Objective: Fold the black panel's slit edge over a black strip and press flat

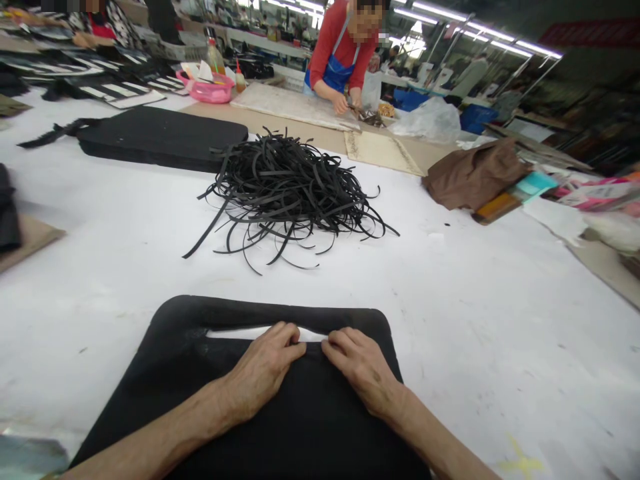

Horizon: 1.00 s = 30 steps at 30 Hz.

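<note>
Where a red banner (593,33) is hung: far beyond the strip pile (295,183) and to its right, with any lettering too dim and blurred to be read.
Left hand (267,365): placed on the near side of the strip pile; the fingers are bent and pressed together, and the slot's near edge is pinched between them and the thumb.
Right hand (364,365): placed likewise, with fingers curled inward and the same edge gripped near the slot's right end.
Black panel (320,413): laid on the white table (490,313), nearer than the strip pile and apart from it; a long slot (white is seen through it) is cut close to its far side.
Pink basket (213,95): set beyond the strip pile, to its left; white papers are held in it, and an amber bottle (216,60) is stood in or behind it (which cannot be told).
Black stack (163,137): laid left of the strip pile.
Co-worker (340,75): seen beyond the strip pile, a dark bundle (370,118) being handled.
</note>
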Each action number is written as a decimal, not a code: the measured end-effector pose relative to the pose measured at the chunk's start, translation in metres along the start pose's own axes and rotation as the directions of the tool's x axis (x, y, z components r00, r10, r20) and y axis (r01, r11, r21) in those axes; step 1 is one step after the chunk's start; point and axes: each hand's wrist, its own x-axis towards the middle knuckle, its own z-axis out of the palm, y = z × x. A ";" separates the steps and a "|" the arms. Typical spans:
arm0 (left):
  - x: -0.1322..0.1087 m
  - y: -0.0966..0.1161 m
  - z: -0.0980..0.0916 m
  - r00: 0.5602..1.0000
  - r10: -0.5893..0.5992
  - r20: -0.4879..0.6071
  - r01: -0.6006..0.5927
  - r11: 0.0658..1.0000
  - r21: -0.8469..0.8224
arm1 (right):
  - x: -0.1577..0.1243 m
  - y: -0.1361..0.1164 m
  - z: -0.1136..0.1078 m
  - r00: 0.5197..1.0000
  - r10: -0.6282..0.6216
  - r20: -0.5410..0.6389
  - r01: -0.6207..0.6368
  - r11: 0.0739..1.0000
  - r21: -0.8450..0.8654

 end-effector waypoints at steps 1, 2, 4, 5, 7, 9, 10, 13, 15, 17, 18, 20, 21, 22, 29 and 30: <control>0.001 0.001 0.001 1.000 -0.006 0.016 0.006 1.000 0.025 | 0.000 0.000 0.000 1.000 -0.012 0.006 0.013 1.000 -0.015; 0.002 0.002 0.001 0.999 -0.018 0.036 0.016 0.998 0.063 | 0.000 0.000 -0.001 1.000 -0.020 0.012 0.020 0.999 -0.032; 0.004 0.005 0.002 0.996 -0.032 0.085 0.018 0.986 0.169 | -0.001 -0.001 -0.001 0.999 -0.026 0.019 0.027 0.998 -0.064; 0.006 0.007 0.002 0.993 -0.030 0.110 0.004 0.975 0.223 | -0.001 -0.001 -0.002 0.999 -0.028 0.019 0.030 0.996 -0.079; 0.007 0.011 0.002 0.984 -0.009 0.179 -0.046 0.952 0.302 | -0.005 0.000 -0.002 0.999 -0.041 0.026 0.043 0.993 -0.106; 0.006 0.013 0.002 0.970 0.011 0.242 -0.096 0.935 0.342 | -0.011 0.002 -0.002 0.997 -0.055 0.047 0.060 0.989 -0.134; 0.005 0.014 0.003 0.965 0.019 0.262 -0.115 0.927 0.358 | -0.014 0.003 -0.002 0.997 -0.061 0.055 0.069 0.986 -0.151; 0.000 0.015 0.007 0.968 0.039 0.248 -0.144 0.895 0.423 | -0.025 0.006 -0.003 0.996 -0.077 0.045 0.085 0.975 -0.205; -0.001 0.016 0.008 0.973 0.044 0.226 -0.145 0.878 0.456 | -0.033 0.009 -0.004 0.998 -0.058 0.013 0.060 0.975 -0.214; -0.001 0.018 0.008 0.975 0.040 0.218 -0.140 0.874 0.466 | -0.040 0.010 -0.005 1.000 -0.001 -0.014 -0.002 0.986 -0.166; 0.000 0.019 0.008 0.975 0.038 0.218 -0.138 0.876 0.463 | -0.043 0.011 -0.005 0.999 0.040 -0.030 -0.044 0.992 -0.121; 0.002 0.022 0.006 0.976 0.031 0.216 -0.129 0.880 0.458 | -0.048 0.012 -0.005 0.988 0.132 -0.075 -0.134 0.991 -0.024; 0.003 0.023 0.006 0.977 0.026 0.211 -0.122 0.881 0.457 | -0.049 0.012 -0.005 0.979 0.172 -0.104 -0.172 0.985 0.014; 0.004 0.023 0.006 0.978 0.022 0.206 -0.117 0.881 0.458 | -0.050 0.012 -0.005 0.970 0.206 -0.130 -0.203 0.979 0.037; 0.002 0.016 0.010 0.975 -0.035 0.219 -0.057 0.914 0.402 | -0.040 0.009 -0.010 0.980 0.196 0.034 -0.193 0.979 -0.068; 0.000 0.015 0.008 0.972 -0.036 0.232 -0.054 0.927 0.371 | -0.040 0.010 -0.011 0.981 0.193 0.021 -0.191 0.979 -0.066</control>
